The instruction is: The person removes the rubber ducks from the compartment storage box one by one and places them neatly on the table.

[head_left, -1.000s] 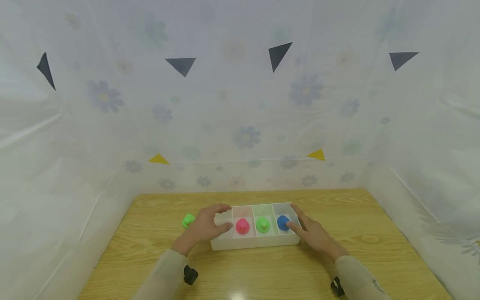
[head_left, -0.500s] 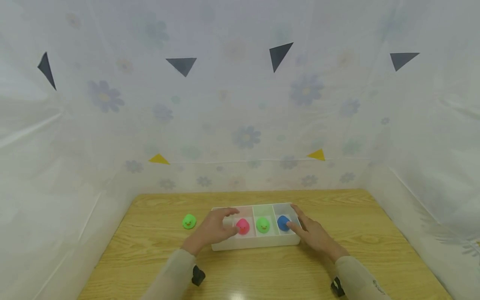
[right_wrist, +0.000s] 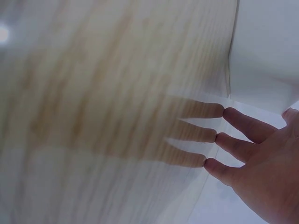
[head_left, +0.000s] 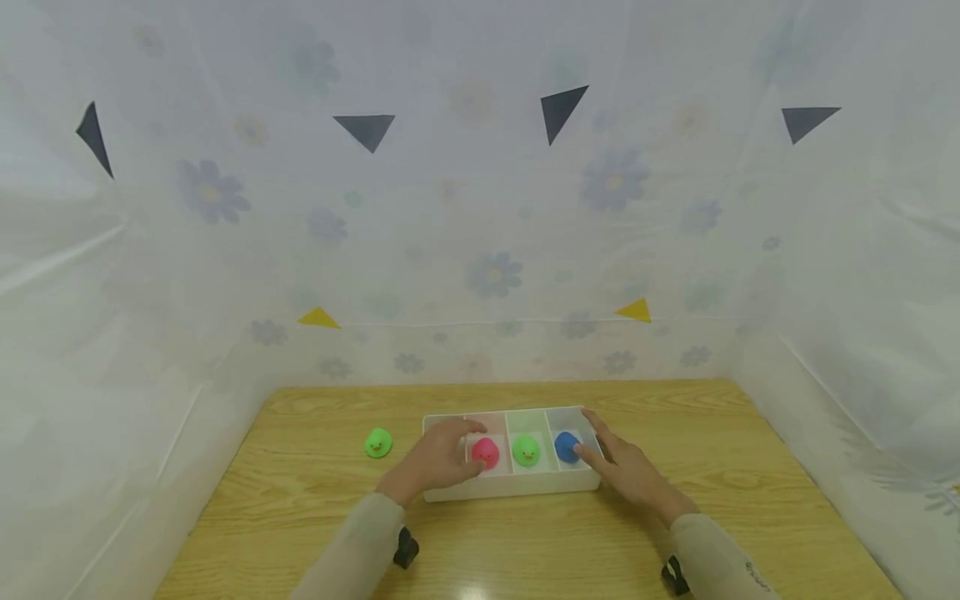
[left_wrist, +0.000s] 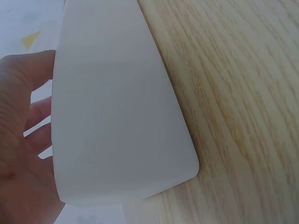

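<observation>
A white divided box (head_left: 517, 485) lies across the table, its compartments in a row. My left hand (head_left: 437, 458) reaches over the box's left end, thumb and fingers spread around a pink toy duck (head_left: 484, 447) without a visible pinch. In the left wrist view, the thumb passes behind the box's white wall (left_wrist: 112, 102). To the right sit a green toy duck (head_left: 527, 451) and a blue rounded toy (head_left: 566, 444). My right hand (head_left: 628, 468) rests at the right end, thumb by the blue toy. Its other fingertips touch the table in the right wrist view.
Another green toy duck (head_left: 378, 443) stands on the wooden table (head_left: 300, 500), left of the box. White flower-patterned sheeting (head_left: 487, 208) encloses the back and both sides, with black and yellow triangles on it.
My left hand has moved right, from the box's left compartment to around the pink duck, uncovering the loose green duck. My right hand and the box stay almost still.
</observation>
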Demonstrator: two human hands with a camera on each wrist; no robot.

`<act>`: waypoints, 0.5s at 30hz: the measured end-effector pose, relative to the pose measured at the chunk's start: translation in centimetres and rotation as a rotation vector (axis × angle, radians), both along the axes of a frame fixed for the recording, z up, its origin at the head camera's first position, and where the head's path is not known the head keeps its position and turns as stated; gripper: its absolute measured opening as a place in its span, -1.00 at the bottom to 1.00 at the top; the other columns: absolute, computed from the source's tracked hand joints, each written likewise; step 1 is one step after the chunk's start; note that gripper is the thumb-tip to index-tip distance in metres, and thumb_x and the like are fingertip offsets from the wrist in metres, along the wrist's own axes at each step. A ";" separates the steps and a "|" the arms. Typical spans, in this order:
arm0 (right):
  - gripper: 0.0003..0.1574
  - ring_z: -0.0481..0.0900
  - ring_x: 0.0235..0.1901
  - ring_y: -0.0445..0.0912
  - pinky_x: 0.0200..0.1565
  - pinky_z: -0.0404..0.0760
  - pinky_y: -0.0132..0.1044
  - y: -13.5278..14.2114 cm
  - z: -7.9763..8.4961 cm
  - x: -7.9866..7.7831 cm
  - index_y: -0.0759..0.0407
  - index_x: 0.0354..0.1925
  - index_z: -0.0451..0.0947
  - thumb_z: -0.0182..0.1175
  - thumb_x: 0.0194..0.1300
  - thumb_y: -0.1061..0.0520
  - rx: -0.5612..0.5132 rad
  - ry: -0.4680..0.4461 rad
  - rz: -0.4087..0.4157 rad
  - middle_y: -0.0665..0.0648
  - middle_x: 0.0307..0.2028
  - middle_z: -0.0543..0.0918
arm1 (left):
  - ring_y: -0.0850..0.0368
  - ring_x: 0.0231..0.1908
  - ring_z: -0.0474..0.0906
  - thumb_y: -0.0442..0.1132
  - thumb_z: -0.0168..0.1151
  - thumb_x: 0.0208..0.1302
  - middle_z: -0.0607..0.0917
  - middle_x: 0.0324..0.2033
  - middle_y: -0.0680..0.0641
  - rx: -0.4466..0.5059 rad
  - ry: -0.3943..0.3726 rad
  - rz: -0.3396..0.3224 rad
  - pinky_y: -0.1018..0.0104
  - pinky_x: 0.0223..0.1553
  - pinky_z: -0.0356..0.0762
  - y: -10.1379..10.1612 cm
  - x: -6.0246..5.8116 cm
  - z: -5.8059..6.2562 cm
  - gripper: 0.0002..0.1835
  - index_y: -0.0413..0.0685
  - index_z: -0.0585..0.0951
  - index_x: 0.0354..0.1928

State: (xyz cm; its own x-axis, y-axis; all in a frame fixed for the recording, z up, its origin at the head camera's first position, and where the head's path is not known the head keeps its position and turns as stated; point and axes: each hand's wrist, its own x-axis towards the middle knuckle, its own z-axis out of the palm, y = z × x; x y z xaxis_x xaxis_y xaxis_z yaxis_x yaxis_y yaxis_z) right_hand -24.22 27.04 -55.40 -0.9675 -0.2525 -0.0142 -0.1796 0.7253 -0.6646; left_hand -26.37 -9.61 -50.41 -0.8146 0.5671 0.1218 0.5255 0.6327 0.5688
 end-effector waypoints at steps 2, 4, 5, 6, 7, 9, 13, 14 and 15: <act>-0.07 0.36 0.47 0.43 0.38 0.36 0.45 0.0 0.1 0.1 -0.45 0.70 -0.31 -0.09 0.63 -0.40 0.000 0.003 -0.002 0.34 0.64 0.11 | -0.22 0.34 0.55 -0.17 0.43 0.30 0.69 0.26 -0.18 -0.010 0.004 -0.009 -0.20 0.40 0.46 0.2 -0.1 -0.1 -0.45 -0.17 0.61 0.31; -0.07 0.36 0.47 0.42 0.39 0.36 0.44 0.0 0.1 0.1 -0.44 0.70 -0.30 -0.08 0.63 -0.40 -0.002 0.002 -0.006 0.33 0.64 0.11 | -0.20 0.33 0.57 -0.20 0.44 0.29 0.70 0.25 -0.17 -0.032 0.015 -0.016 -0.17 0.38 0.49 0.3 -0.4 -0.2 -0.45 -0.17 0.62 0.30; -0.07 0.36 0.47 0.41 0.39 0.36 0.44 0.0 0.2 0.1 -0.44 0.70 -0.30 -0.09 0.63 -0.40 -0.005 0.000 -0.006 0.33 0.65 0.10 | -0.18 0.32 0.58 -0.20 0.45 0.29 0.71 0.24 -0.16 -0.044 0.017 -0.018 -0.15 0.38 0.51 0.4 -0.4 -0.2 -0.45 -0.17 0.62 0.30; -0.07 0.37 0.47 0.41 0.39 0.36 0.43 0.0 0.2 0.2 -0.43 0.70 -0.30 -0.09 0.63 -0.40 -0.005 0.000 -0.006 0.33 0.65 0.10 | -0.16 0.32 0.58 -0.20 0.45 0.29 0.71 0.24 -0.14 -0.058 0.021 -0.019 -0.12 0.37 0.52 0.5 -0.5 -0.3 -0.46 -0.16 0.62 0.30; -0.07 0.37 0.47 0.40 0.39 0.37 0.43 0.0 0.2 0.2 -0.43 0.70 -0.30 -0.09 0.63 -0.40 -0.007 -0.003 -0.006 0.32 0.65 0.09 | -0.15 0.31 0.59 -0.20 0.46 0.29 0.72 0.24 -0.13 -0.068 0.026 -0.021 -0.11 0.37 0.53 0.6 -0.6 -0.3 -0.46 -0.16 0.63 0.29; -0.07 0.37 0.48 0.37 0.40 0.37 0.41 -0.1 0.2 0.3 -0.45 0.70 -0.30 -0.09 0.62 -0.41 -0.016 -0.012 -0.007 0.29 0.66 0.06 | -0.12 0.31 0.60 -0.19 0.46 0.29 0.72 0.23 -0.11 -0.091 0.029 -0.019 -0.09 0.37 0.53 0.7 -0.8 -0.4 -0.47 -0.15 0.64 0.28; -0.07 0.37 0.48 0.36 0.40 0.38 0.40 -0.1 0.2 0.3 -0.46 0.69 -0.30 -0.10 0.62 -0.42 -0.021 -0.013 -0.005 0.27 0.67 0.04 | -0.15 0.30 0.60 -0.21 0.48 0.27 0.73 0.21 -0.14 -0.097 0.007 -0.015 -0.11 0.38 0.52 0.9 -0.9 -0.4 -0.50 -0.17 0.66 0.23; -0.07 0.38 0.48 0.36 0.40 0.38 0.39 -0.1 0.2 0.3 -0.46 0.69 -0.30 -0.09 0.62 -0.42 -0.023 -0.011 -0.006 0.26 0.67 0.04 | -0.16 0.29 0.60 -0.22 0.48 0.27 0.73 0.20 -0.15 -0.100 0.004 -0.015 -0.12 0.37 0.52 1.0 -0.9 -0.4 -0.51 -0.18 0.66 0.22; -0.07 0.38 0.48 0.36 0.40 0.38 0.39 -0.1 0.2 0.3 -0.46 0.69 -0.30 -0.09 0.62 -0.42 -0.021 -0.008 -0.006 0.27 0.67 0.05 | -0.17 0.28 0.61 -0.23 0.49 0.26 0.74 0.19 -0.16 -0.101 0.001 -0.015 -0.12 0.37 0.52 1.0 -0.9 -0.3 -0.52 -0.19 0.67 0.21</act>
State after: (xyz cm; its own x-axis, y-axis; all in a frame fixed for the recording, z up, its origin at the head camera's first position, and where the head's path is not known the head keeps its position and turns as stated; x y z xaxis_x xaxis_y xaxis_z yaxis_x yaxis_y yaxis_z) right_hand -23.93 26.92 -55.25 -0.9688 -0.2475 -0.0163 -0.1704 0.7119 -0.6813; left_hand -27.31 -8.59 -50.72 -0.8059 0.5885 0.0641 0.5358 0.6791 0.5017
